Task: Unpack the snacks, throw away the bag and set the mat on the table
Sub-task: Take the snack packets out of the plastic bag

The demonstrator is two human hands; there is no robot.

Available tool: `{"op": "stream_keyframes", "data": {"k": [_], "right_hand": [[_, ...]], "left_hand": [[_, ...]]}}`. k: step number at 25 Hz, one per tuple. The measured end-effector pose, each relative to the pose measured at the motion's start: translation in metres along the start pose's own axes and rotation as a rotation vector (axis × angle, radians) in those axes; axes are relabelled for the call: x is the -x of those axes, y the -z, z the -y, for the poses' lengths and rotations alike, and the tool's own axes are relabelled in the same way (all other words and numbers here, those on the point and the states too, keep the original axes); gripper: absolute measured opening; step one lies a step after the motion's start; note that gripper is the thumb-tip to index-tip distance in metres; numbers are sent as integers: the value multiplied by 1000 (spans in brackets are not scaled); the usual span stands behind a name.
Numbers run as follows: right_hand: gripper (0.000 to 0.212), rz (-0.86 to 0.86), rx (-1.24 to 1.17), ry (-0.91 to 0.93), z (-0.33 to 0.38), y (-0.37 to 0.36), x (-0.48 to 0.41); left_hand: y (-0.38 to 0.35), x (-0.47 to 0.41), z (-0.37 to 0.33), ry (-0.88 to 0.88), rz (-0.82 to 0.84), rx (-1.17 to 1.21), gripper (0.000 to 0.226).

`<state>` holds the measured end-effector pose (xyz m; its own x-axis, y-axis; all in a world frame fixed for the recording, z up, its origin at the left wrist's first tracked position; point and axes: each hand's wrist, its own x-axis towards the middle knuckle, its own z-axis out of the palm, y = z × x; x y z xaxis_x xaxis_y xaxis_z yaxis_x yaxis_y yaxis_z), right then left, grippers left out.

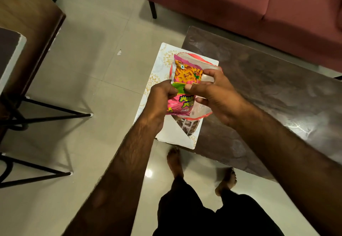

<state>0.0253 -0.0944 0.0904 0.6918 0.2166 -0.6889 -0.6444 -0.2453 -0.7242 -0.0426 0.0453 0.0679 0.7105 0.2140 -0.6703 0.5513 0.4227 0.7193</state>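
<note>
A person stands over the near-left corner of a dark, glossy, marble-patterned coffee table (268,95), bare feet on the pale tiled floor (88,65). Both hands are raised above that corner, working on a pink, orange and green foil snack packet (187,80) that sits partly inside a clear plastic bag with a pink-red edge (205,109). The left hand (159,100) is closed around the packet's left side and lower end, fingers curled and thumb pressed on the green band. The right hand (220,95) pinches from the other side: its thumb lies on the packet's middle while its fingers hold the transparent bag film, so it grips bag and packet together. The packet's orange end points away from the person and pokes out of the bag's mouth. Beneath the hands, a white rectangular mat with a gold floral print (159,69) lies on the table corner, its left portion hanging past the edge over the floor; the near corner of it appears folded over, showing a dark patch. A dusty-pink sofa (259,4) stands behind the table, and a brown wooden table with black metal legs (27,24) is off to the left.
</note>
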Motion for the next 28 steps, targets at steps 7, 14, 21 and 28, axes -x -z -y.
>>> {"op": "stream_keyframes", "data": {"k": [7, 14, 21, 28], "right_hand": [[56, 82, -137, 55, 3, 13, 14], [53, 53, -502, 255, 21, 70, 19], [46, -314, -387, -18, -50, 136, -56], [24, -405, -277, -276, -138, 141, -138]], "left_hand": [[-7, 5, 3, -48, -57, 0, 31], [-4, -1, 6, -114, -239, -208, 27], [-1, 2, 26, -221, -343, -391, 39], [-1, 4, 39, -279, -338, -497, 38]]}}
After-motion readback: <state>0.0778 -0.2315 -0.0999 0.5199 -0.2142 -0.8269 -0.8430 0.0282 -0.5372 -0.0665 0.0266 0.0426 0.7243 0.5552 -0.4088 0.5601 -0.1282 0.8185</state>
